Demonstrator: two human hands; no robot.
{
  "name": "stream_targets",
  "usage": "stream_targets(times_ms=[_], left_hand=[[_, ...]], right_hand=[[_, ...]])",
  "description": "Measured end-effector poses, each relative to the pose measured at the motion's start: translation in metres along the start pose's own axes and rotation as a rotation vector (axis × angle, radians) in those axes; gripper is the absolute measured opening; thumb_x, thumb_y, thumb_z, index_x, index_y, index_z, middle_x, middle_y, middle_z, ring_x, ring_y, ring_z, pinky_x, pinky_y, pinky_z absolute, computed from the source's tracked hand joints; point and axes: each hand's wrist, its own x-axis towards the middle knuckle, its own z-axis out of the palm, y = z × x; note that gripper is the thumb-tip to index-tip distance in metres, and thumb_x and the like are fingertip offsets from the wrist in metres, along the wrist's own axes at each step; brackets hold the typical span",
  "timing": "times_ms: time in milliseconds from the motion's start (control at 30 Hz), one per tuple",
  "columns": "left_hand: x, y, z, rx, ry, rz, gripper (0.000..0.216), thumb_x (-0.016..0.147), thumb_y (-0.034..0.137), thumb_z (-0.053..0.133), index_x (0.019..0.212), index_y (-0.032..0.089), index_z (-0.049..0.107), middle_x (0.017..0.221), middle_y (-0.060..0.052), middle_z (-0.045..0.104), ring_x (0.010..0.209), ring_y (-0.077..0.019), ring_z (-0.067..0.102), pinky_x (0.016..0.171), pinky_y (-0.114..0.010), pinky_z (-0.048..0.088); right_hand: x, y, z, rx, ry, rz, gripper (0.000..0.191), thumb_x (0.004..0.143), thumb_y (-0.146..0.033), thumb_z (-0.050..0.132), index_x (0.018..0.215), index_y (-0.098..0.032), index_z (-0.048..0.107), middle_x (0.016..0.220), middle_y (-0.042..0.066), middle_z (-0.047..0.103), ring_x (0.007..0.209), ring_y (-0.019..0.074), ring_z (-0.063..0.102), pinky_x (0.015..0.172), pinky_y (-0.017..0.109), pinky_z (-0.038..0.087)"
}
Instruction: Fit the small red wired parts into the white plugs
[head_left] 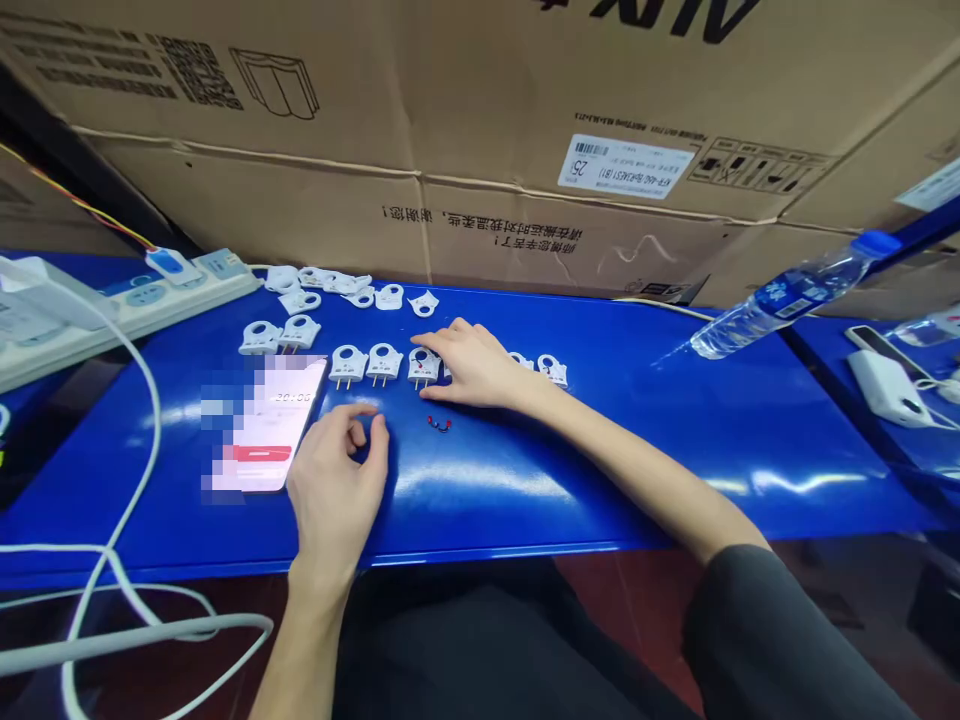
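Along the blue table runs a row of white plug housings with ring-shaped tops and metal prongs. One plug housing lies between the spread thumb and forefinger of my right hand; whether they touch it is hard to see. That hand partly covers the housings behind it. Two uncovered ones, a plug housing and its neighbour, stand to the left. My left hand rests nearer the table edge, fingers curled and nothing visible in them. Small red and dark wired parts lie between my hands.
A phone, partly blurred, lies left of my left hand. Behind are white covers and more plug housings. A power strip and cables occupy the left. Cardboard boxes wall the back; a water bottle leans at right.
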Motion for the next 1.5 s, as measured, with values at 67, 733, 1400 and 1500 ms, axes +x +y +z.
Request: stream_targets(times_ms=[67,733,1400,1500], left_hand=[[0.000,-0.002,0.000,0.006,-0.016,-0.002,0.018,0.099,0.038,0.054,0.101,0.023,0.065,0.074,0.002,0.052,0.072,-0.0182,0.055,0.070,-0.032,0.042],[-0.005,-0.003,-0.001,-0.062,0.038,0.021,0.019,0.099,0.036,0.055,0.111,0.023,0.064,0.079,0.001,0.053,0.074,-0.0183,0.054,0.073,-0.032,0.044],[-0.017,-0.002,-0.005,-0.057,-0.226,0.189,0.023,0.101,0.045,0.053,0.101,0.025,0.064,0.094,-0.002,0.064,0.083,-0.0188,0.064,0.068,-0.029,0.048],[-0.017,-0.001,-0.004,-0.054,-0.226,0.186,0.024,0.102,0.045,0.052,0.097,0.024,0.064,0.094,-0.003,0.064,0.083,-0.0186,0.064,0.065,-0.028,0.047]], right_hand=[[0.001,-0.004,0.000,-0.020,-0.017,0.015,0.077,0.090,-0.047,0.079,0.152,-0.013,0.050,0.137,0.018,0.067,0.125,0.0396,0.055,0.102,0.057,0.047],[0.025,-0.034,-0.001,0.005,0.056,-0.122,0.082,0.090,-0.042,0.078,0.158,-0.017,0.041,0.142,0.013,0.065,0.132,0.0351,0.049,0.103,0.051,0.044],[-0.081,-0.031,0.018,0.161,0.162,-0.171,0.063,0.099,-0.046,0.068,0.151,-0.016,0.049,0.145,0.016,0.059,0.130,0.0291,0.055,0.109,0.045,0.048],[-0.085,-0.024,0.026,0.156,0.187,-0.122,0.046,0.102,-0.041,0.062,0.142,-0.017,0.057,0.136,0.015,0.062,0.121,0.0275,0.060,0.103,0.043,0.053]])
